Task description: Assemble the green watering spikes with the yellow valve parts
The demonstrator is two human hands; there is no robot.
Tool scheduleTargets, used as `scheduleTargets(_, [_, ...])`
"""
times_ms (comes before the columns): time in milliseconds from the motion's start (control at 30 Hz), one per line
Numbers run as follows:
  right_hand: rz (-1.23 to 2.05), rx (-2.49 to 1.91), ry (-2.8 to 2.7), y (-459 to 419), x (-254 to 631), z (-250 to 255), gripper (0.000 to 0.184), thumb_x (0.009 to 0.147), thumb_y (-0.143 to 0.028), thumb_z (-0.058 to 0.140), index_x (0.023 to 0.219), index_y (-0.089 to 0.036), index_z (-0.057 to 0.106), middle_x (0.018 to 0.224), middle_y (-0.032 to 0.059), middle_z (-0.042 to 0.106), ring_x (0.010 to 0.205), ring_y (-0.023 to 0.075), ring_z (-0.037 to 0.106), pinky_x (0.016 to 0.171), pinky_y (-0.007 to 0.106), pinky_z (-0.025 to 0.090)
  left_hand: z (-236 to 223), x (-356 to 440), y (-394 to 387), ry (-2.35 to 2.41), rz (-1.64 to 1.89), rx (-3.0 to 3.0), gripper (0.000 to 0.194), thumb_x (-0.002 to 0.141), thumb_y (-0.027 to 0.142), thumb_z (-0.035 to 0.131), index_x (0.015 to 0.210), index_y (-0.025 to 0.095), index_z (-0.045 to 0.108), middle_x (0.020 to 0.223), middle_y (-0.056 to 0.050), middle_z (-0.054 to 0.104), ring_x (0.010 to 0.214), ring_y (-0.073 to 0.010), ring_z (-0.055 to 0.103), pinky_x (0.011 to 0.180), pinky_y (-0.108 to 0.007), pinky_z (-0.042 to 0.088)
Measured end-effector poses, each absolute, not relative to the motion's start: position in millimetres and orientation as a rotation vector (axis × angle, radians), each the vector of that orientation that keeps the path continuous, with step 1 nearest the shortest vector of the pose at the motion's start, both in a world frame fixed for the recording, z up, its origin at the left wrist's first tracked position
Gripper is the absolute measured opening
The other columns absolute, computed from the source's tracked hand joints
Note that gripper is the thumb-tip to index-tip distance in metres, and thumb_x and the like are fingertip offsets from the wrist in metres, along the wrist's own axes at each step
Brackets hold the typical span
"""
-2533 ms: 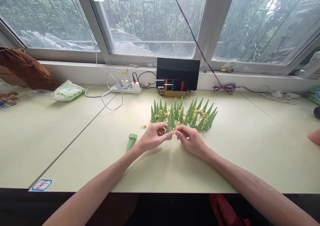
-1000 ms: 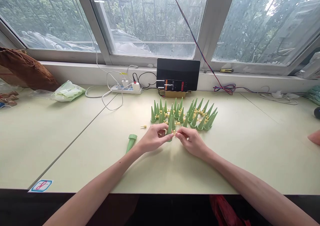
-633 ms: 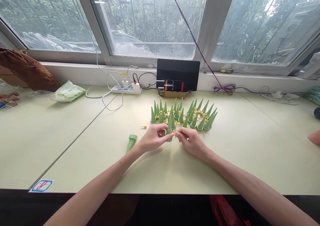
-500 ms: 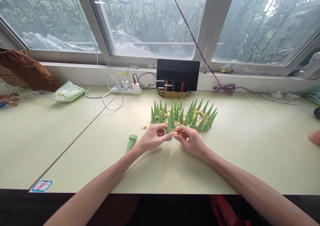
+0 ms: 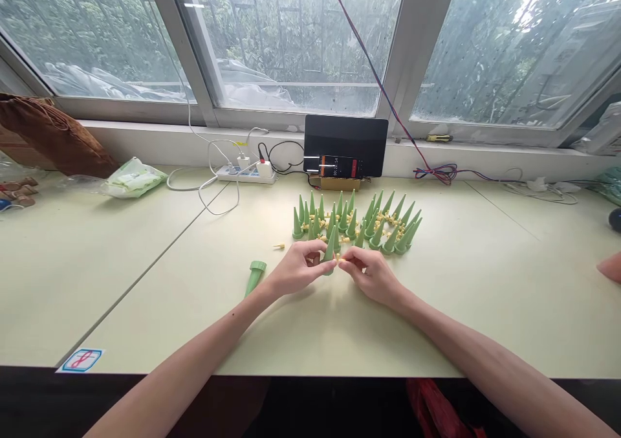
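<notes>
A green plastic cone, point upward and leaning slightly right, is pinched in my left hand. Close beside it, my right hand is closed on a small yellow plastic piece at the cone's lower right side. Whether the two parts are joined I cannot make out. Just beyond my hands stand many similar green cones, with small yellow pieces among them. To the left of my left hand lies a loose green cone with a wide ribbed cap end, and a single yellow piece.
A tablet with a phone in front leans at the back. A power strip with cables and a wipes packet lie to the left. Bundled wires lie back right. Part of another person's hand shows at the right edge.
The cone in my left hand has tilted slightly to the right. My right hand has shifted a little to the right with its fingers still on the yellow piece.
</notes>
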State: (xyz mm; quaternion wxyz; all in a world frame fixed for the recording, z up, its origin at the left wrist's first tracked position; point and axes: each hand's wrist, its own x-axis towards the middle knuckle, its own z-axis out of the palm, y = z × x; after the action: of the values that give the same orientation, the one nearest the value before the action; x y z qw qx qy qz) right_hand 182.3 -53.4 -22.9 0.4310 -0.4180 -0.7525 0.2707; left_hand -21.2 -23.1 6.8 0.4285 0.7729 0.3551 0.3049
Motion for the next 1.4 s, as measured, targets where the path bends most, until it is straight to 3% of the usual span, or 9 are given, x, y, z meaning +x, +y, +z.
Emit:
scheduleTargets(267, [0.710, -1.044, -1.869, -53.2, 183.2, -22.6, 0.031, 0.097, -0.037, 0.053, 0.073, -0.018, 0.057, 0.060, -0.0026, 0.049, 0.055, 0.0113, 0.037, 0.052, 0.025, 0.030, 10.0, -20.4, -24.9, 0.878, 0.770, 1.952, 0.035, 0.086, 0.044, 0.064, 0.069, 0.017, 0.051, 0.063, 0.005, 0.030, 0.057, -0.0095, 0.028, 0.051, -0.025, 0.023])
scheduleTargets(467, [0.734, -1.063, -1.855, -52.6, 184.0, -22.7, 0.035, 0.097, -0.041, 0.052, 0.073, -0.017, 0.058, 0.058, -0.0036, 0.043, 0.054, 0.0108, 0.034, 0.051, 0.025, 0.028, 9.5, -19.9, -24.9, 0.852, 0.832, 2.012, 0.040, 0.087, 0.041, 0.065, 0.064, 0.017, 0.044, 0.065, 0.004, 0.029, 0.059, -0.0092, 0.027, 0.050, -0.024, 0.023])
scheduleTargets(833, [0.677, -1.066, -1.840, -52.2, 183.1, -24.6, 0.039, 0.099, -0.041, 0.046, 0.068, -0.018, 0.054, 0.057, -0.0031, 0.042, 0.052, 0.0112, 0.035, 0.051, 0.026, 0.028, 8.3, -16.3, -26.9, 0.856, 0.875, 2.086, 0.034, 0.090, 0.042, 0.062, 0.069, 0.016, 0.055, 0.066, 0.002, 0.038, 0.060, -0.0102, 0.035, 0.050, -0.023, 0.029])
scheduleTargets(1400, [0.667, -1.094, -1.819, -52.9, 182.7, -24.4, 0.047, 0.101, -0.047, 0.041, 0.063, -0.019, 0.049, 0.054, -0.0034, 0.038, 0.050, 0.0114, 0.033, 0.051, 0.026, 0.027, 2.5, -13.1, -29.1, 0.819, 0.983, 2.148, 0.036, 0.091, 0.039, 0.062, 0.067, 0.017, 0.046, 0.069, 0.002, 0.041, 0.060, -0.0101, 0.040, 0.049, -0.022, 0.036])
